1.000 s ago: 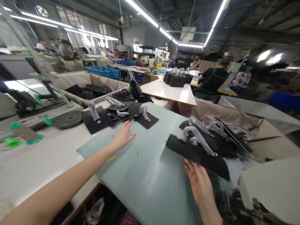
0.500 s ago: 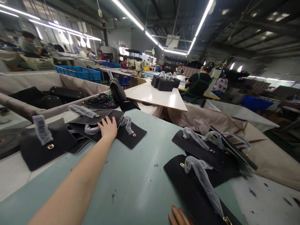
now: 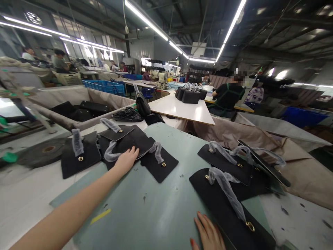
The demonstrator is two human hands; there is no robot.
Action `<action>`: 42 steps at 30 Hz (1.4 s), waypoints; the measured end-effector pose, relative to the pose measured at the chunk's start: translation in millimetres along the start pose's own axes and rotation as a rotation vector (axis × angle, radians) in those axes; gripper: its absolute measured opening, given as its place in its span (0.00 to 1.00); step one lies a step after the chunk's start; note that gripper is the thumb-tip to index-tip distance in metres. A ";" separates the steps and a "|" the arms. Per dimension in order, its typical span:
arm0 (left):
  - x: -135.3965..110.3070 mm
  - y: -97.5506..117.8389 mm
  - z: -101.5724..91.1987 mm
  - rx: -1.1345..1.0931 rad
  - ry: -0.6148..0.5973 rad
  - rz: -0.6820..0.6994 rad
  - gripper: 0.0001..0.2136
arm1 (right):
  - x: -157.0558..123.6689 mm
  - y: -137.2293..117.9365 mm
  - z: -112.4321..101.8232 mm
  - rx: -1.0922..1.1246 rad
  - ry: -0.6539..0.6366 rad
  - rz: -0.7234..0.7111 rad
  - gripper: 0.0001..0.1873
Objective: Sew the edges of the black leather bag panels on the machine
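Black bag flaps with clear-wrapped handles and gold clasps lie in two groups on a green mat [image 3: 156, 205]. My left hand [image 3: 127, 159] reaches out to the left group, fingers stretched over the near edge of a black flap [image 3: 137, 139]; its thumb is hidden. Just right of that hand lies another black flap [image 3: 161, 170] with its clasp facing up. My right hand [image 3: 208, 231] rests at the bottom of the view with fingers apart, beside a large black flap [image 3: 221, 205] whose wrapped handle [image 3: 229, 194] runs along it.
Further left lies a single black flap [image 3: 78, 159] near a dark roll of strip [image 3: 47, 149]. Cloth-lined bins stand left [image 3: 109, 95] and right [image 3: 293, 163]. Finished black bags [image 3: 191, 95] stand on a white table [image 3: 182, 111]. A co-worker [image 3: 226, 95] sits beyond.
My left hand has come nearer, and the flaps by it have shifted slightly towards me. More of my right hand shows now. The view has swung a little left.
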State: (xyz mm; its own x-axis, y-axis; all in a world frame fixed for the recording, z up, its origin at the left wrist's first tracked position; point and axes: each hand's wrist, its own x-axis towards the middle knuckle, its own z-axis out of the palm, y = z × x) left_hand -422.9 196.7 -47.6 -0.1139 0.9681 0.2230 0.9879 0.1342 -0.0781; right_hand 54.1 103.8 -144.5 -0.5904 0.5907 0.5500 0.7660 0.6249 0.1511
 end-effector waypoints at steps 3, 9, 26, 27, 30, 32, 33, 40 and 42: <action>-50.4 20.0 -8.7 -0.042 -0.024 0.073 0.26 | 6.4 -3.2 -14.1 0.091 -0.052 0.038 0.25; -149.1 61.1 -13.6 -0.150 -0.056 0.246 0.29 | 15.6 -14.4 -43.5 0.383 -0.173 0.299 0.25; -192.4 26.7 -17.0 -0.113 -0.047 0.341 0.33 | 49.0 -104.1 -121.1 1.153 -0.366 0.788 0.07; -188.4 24.5 -17.8 -0.106 -0.061 0.321 0.34 | 31.9 -99.2 -127.7 1.173 -0.351 0.815 0.08; -182.4 38.5 -28.0 -0.136 -0.023 0.224 0.33 | -16.2 -93.4 -149.1 1.200 -0.312 0.901 0.10; -192.8 65.9 -41.9 -0.291 0.030 0.220 0.33 | -37.1 -94.7 -163.2 1.225 -0.295 0.960 0.11; -204.4 83.4 -50.4 -0.425 0.034 0.226 0.33 | -43.6 -95.8 -170.1 1.242 -0.284 0.991 0.11; -333.4 206.9 -103.7 -1.700 -1.007 -0.558 0.24 | -51.4 -101.9 -213.5 1.441 -0.246 1.052 0.12; -349.2 232.6 -110.5 -1.951 -1.118 -0.713 0.21 | -54.9 -103.2 -220.1 1.474 -0.314 1.001 0.09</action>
State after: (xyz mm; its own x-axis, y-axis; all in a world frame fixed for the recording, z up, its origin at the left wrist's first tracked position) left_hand -141.7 -133.5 -36.2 0.3181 0.6679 -0.6729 -0.3857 0.7395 0.5517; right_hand 63.4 -105.5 -9.5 -0.2517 0.9426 -0.2196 0.0971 -0.2011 -0.9747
